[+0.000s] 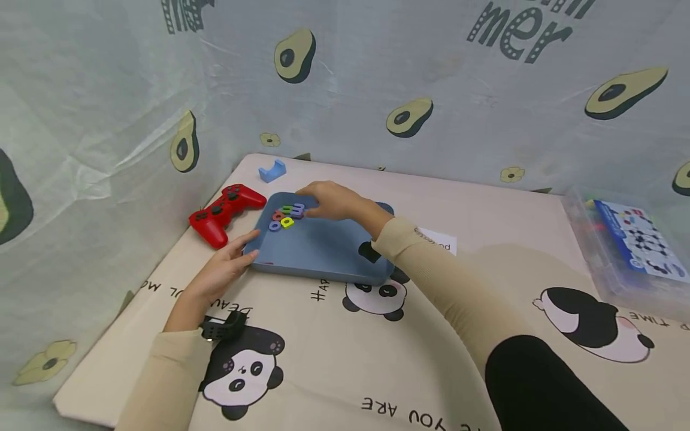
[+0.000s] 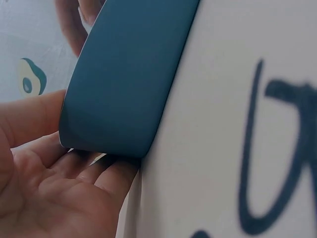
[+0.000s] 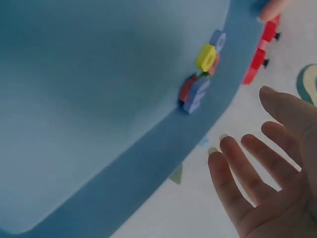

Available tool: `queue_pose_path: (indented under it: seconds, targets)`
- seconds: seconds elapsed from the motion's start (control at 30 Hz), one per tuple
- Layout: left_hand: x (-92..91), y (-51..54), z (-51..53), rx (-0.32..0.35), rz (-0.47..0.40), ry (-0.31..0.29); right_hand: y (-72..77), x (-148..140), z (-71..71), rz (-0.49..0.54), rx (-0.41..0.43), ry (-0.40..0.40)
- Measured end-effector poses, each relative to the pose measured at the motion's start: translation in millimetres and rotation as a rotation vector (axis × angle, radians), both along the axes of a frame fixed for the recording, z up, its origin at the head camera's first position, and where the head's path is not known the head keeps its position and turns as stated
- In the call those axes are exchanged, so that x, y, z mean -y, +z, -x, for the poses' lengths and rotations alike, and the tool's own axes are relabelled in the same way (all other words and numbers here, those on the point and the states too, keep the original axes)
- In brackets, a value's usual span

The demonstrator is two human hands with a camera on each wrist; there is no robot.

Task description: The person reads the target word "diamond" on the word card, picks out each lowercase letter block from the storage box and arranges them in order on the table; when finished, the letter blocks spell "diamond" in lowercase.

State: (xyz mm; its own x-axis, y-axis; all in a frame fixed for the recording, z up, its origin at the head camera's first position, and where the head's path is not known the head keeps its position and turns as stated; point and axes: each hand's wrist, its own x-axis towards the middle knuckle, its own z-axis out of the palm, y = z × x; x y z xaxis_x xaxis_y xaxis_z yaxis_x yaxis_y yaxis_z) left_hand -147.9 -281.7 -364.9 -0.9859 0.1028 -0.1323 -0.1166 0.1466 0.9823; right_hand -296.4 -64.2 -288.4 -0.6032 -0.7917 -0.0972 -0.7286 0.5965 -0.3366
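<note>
A shallow blue tray (image 1: 323, 254) lies on the panda-print cloth. My left hand (image 1: 223, 269) grips its left end; in the left wrist view the thumb lies at the rim and the fingers reach behind the tray wall (image 2: 116, 94). Several small coloured letters are bunched in the tray's far left corner, among them a yellow one (image 1: 287, 222) and a purple one (image 1: 297, 211). Over the tray's far side, just right of the letters, is my right hand (image 1: 336, 202). Its fingers (image 3: 242, 168) are spread loosely in the right wrist view, holding nothing.
A red game controller (image 1: 218, 214) lies left of the tray, and a light blue curved piece (image 1: 272, 172) sits behind it. Partly behind my right forearm is a white printed card (image 1: 445, 242). A clear plastic box (image 1: 598, 281) with a blue-and-white booklet (image 1: 641, 239) stands far right.
</note>
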Motion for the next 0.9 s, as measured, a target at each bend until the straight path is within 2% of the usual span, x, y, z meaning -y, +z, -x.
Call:
queue_pose_path:
  seconds: [0.17, 0.47, 0.63, 0.73, 0.9]
  targets:
    - [-0.2, -2.0, -0.4, -0.008, -0.036, -0.009, -9.8, 20, 6.6, -0.06, -0.004, 0.026]
    - [2.1, -1.8, 0.0, -0.031, -0.041, -0.008, -24.5, 50, 9.2, -0.185, -0.043, 0.063]
    - [1.3, -4.8, 4.5, -0.045, -0.058, -0.018, -33.1, 59, 10.4, -0.248, -0.069, 0.076]
    - [-0.1, -7.1, 6.7, -0.042, -0.066, -0.027, -38.1, 62, 11.5, -0.281, -0.059, 0.064]
    - [3.9, -7.7, 4.2, -0.034, -0.072, -0.011, -44.3, 70, 11.4, -0.297, -0.035, 0.075]
